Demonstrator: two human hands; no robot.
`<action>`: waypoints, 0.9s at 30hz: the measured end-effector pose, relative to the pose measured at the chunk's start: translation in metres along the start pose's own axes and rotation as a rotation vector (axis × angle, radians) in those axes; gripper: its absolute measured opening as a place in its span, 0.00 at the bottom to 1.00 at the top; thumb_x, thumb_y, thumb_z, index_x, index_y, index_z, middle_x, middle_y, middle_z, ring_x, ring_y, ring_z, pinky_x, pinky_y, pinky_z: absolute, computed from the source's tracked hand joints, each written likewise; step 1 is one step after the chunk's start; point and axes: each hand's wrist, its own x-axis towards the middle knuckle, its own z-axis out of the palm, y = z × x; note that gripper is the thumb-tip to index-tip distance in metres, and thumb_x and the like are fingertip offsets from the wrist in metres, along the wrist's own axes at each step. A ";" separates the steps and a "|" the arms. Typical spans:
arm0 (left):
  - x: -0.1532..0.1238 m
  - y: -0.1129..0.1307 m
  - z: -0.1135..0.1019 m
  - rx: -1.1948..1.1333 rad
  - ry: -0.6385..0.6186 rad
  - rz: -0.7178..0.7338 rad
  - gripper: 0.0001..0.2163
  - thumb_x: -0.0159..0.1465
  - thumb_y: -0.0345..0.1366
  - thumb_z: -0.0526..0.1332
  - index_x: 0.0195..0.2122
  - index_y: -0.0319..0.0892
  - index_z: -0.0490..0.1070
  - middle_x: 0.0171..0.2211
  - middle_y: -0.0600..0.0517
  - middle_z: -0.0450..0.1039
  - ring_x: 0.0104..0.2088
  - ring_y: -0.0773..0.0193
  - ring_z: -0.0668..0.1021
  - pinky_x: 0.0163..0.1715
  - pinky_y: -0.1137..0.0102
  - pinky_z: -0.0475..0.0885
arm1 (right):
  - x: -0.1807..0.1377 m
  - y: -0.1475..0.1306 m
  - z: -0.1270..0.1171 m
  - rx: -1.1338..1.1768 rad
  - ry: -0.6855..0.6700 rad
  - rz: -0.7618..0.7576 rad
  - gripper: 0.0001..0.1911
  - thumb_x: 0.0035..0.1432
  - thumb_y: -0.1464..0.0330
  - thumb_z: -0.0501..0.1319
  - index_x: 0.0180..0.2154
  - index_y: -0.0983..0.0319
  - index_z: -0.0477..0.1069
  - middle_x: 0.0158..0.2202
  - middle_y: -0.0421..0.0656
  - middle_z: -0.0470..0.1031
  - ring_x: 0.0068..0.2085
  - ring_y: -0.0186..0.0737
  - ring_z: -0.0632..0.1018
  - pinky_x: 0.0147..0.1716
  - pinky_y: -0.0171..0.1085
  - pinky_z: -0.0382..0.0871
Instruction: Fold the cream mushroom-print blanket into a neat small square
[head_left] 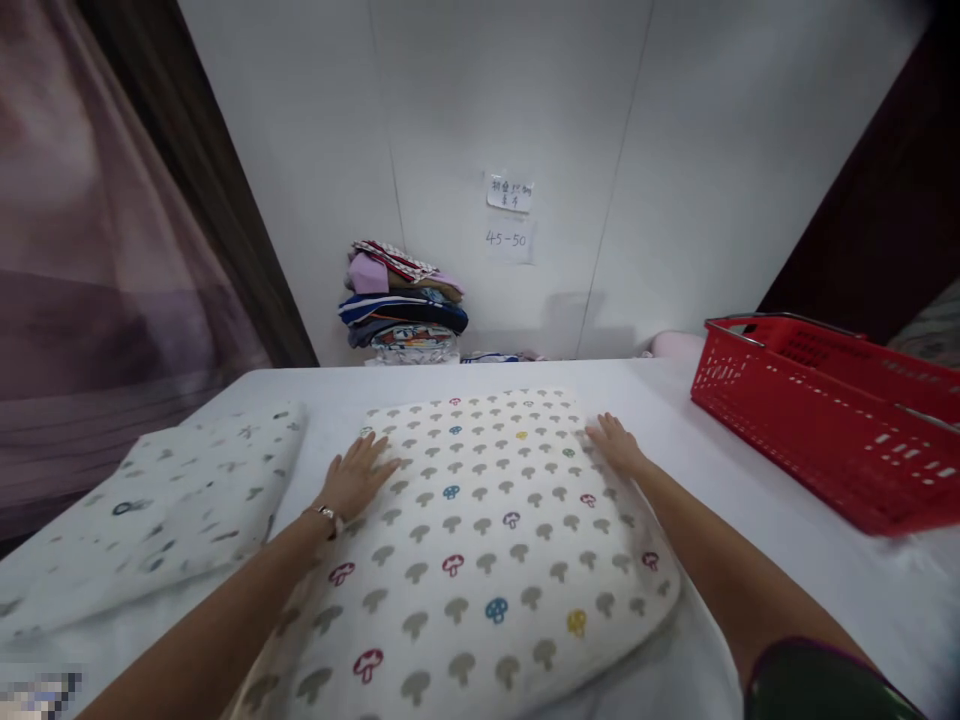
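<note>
A white cloth printed with grey and coloured mushrooms (487,530) lies spread before me, its near end reaching the table's front edge. On its left edge my left hand (358,475) rests flat, fingers spread, a bracelet at the wrist. My right hand (616,442) lies at the cloth's far right edge, fingers stretched out and palm down. Neither hand grips the fabric. Left of my left arm is a folded white cloth with small scattered prints (202,490), apart from the mushroom cloth.
A red plastic basket (817,420) with metal handles stands at the right on the white table (645,395). Behind the table's far edge rises a stack of folded clothes (405,305). Handwritten paper signs (510,215) hang on the wall. A pinkish curtain (97,260) hangs at left.
</note>
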 end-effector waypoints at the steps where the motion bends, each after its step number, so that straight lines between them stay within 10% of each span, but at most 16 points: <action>1: -0.010 0.000 -0.002 -0.002 0.031 0.030 0.28 0.63 0.49 0.44 0.62 0.43 0.52 0.65 0.46 0.45 0.64 0.53 0.50 0.58 0.52 0.51 | -0.011 0.006 -0.003 0.038 0.015 -0.002 0.32 0.62 0.54 0.44 0.61 0.66 0.53 0.65 0.50 0.45 0.65 0.46 0.47 0.60 0.50 0.44; 13: -0.197 0.071 0.019 -0.080 -0.035 0.481 0.26 0.60 0.50 0.52 0.59 0.53 0.58 0.63 0.52 0.50 0.63 0.52 0.55 0.59 0.51 0.51 | -0.218 0.072 0.003 0.565 0.266 0.082 0.23 0.55 0.58 0.55 0.50 0.62 0.69 0.55 0.47 0.67 0.55 0.46 0.67 0.56 0.44 0.59; 20: -0.219 0.165 0.003 -0.236 -0.050 0.704 0.22 0.62 0.47 0.53 0.56 0.49 0.62 0.59 0.50 0.59 0.59 0.56 0.62 0.58 0.58 0.58 | -0.239 0.063 -0.011 0.986 0.162 0.316 0.19 0.54 0.69 0.56 0.49 0.67 0.66 0.40 0.51 0.75 0.26 0.35 0.75 0.21 0.34 0.69; 27: -0.188 0.294 0.024 -0.258 -0.068 0.767 0.21 0.58 0.45 0.58 0.50 0.42 0.65 0.47 0.45 0.70 0.48 0.54 0.70 0.48 0.60 0.64 | -0.235 0.045 -0.011 1.174 0.048 0.371 0.17 0.54 0.76 0.55 0.47 0.68 0.64 0.30 0.46 0.76 0.20 0.31 0.73 0.17 0.32 0.68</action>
